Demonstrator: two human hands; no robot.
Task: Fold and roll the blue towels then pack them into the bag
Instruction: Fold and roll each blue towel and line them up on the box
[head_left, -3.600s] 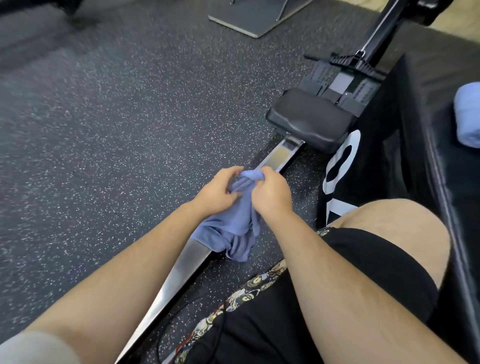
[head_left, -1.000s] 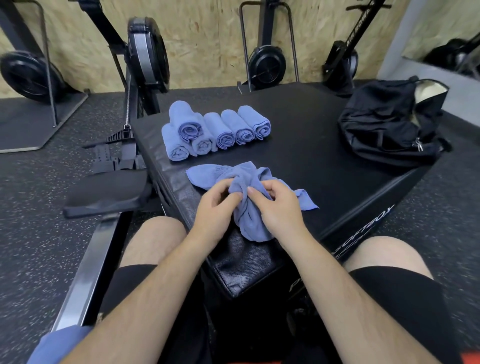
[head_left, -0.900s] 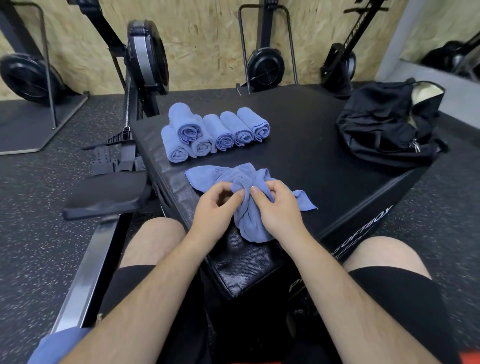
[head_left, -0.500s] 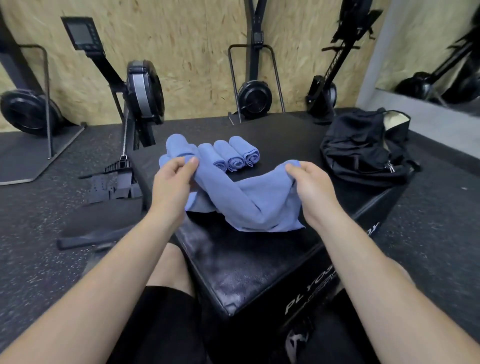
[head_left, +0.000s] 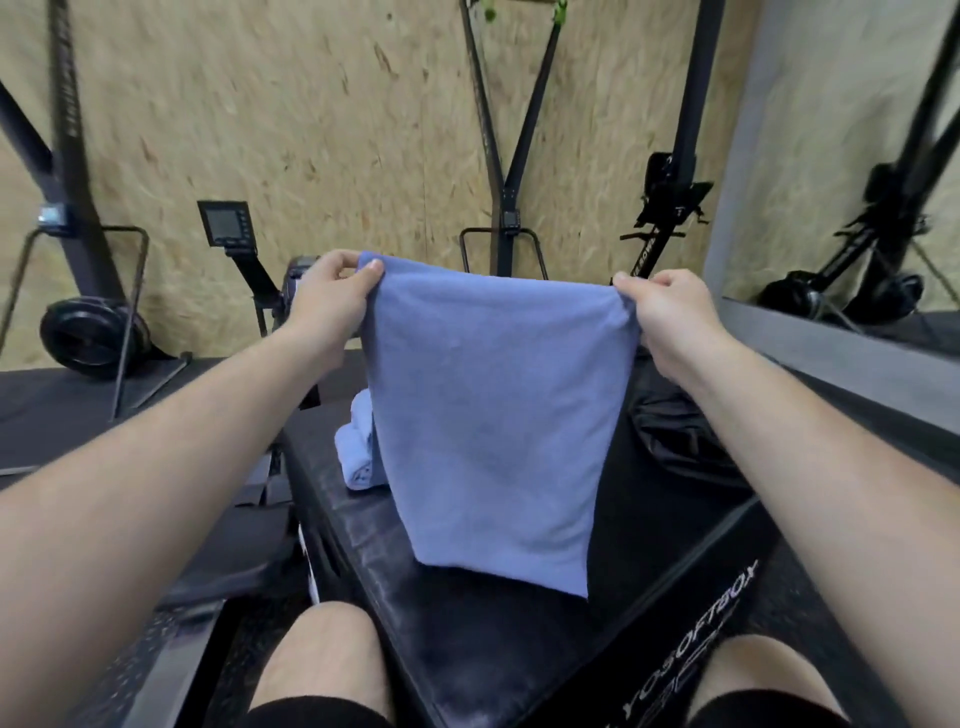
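A blue towel (head_left: 488, 415) hangs spread out in the air above the black soft box (head_left: 467, 649). My left hand (head_left: 332, 299) pinches its top left corner. My right hand (head_left: 670, 317) pinches its top right corner. The towel's lower edge hangs just over the box top. Behind the towel, at its left edge, part of the rolled blue towels (head_left: 356, 447) shows on the box; the others are hidden. A piece of the black bag (head_left: 675, 436) shows to the right, under my right forearm.
Rowing machines stand on the left (head_left: 93, 332) and along the plywood wall (head_left: 363, 130) behind the box. A monitor (head_left: 226, 223) sits on an arm at the left. A mirror (head_left: 857, 208) is on the right. My knees flank the box's near corner.
I have lifted the bunched towel off the box and spread it out; my hands moved apart and up, each pinching a top corner. The camera tilted upward.
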